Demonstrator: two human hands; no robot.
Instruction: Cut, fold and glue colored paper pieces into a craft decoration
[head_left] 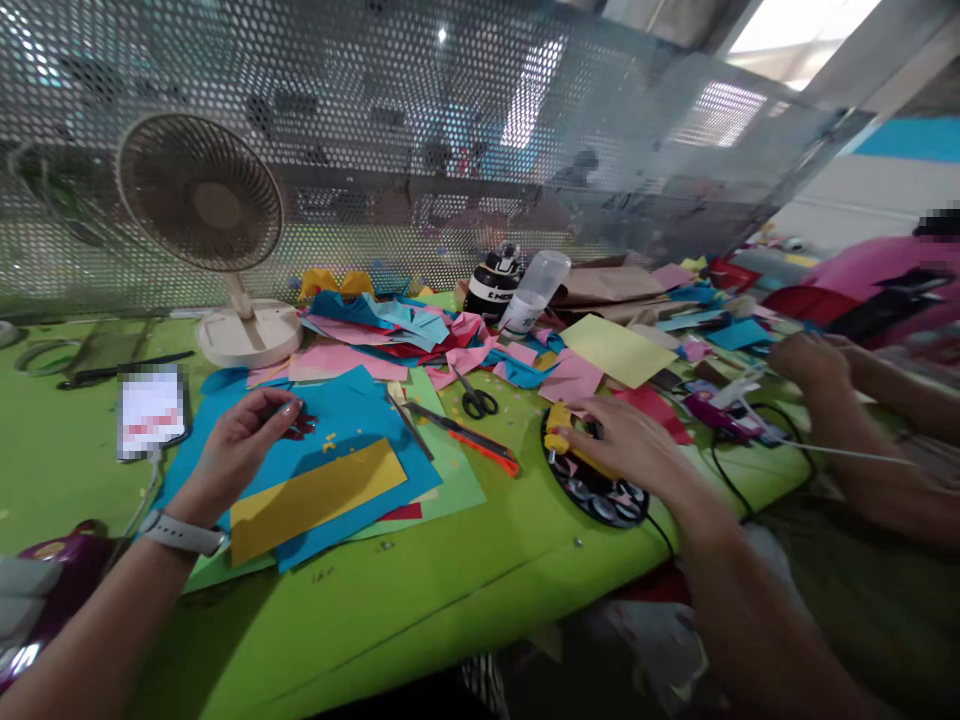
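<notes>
My left hand [251, 440] hovers above blue sheets of paper [330, 405], its thumb and fingertips pinched together; what they hold, if anything, is too small to make out. A yellow paper strip [322, 495] lies on the blue sheets beside that hand, along with tiny yellow scraps [330, 442]. At the right, my right hand [626, 440] is closed around a yellow glue gun [559, 425], over a round dark patterned dish [600, 500]. A cord runs from the dish's side over the table edge. Between the hands lie an orange utility knife [480, 445] and black scissors [476, 398].
A fan [247, 335] stands at the back left, near a phone [151, 412]. Coloured paper scraps [397, 325], a black bottle [491, 290] and a clear bottle [536, 290] line the mesh partition. At right, another person's hands [814, 365] are near a purple glue gun [724, 415].
</notes>
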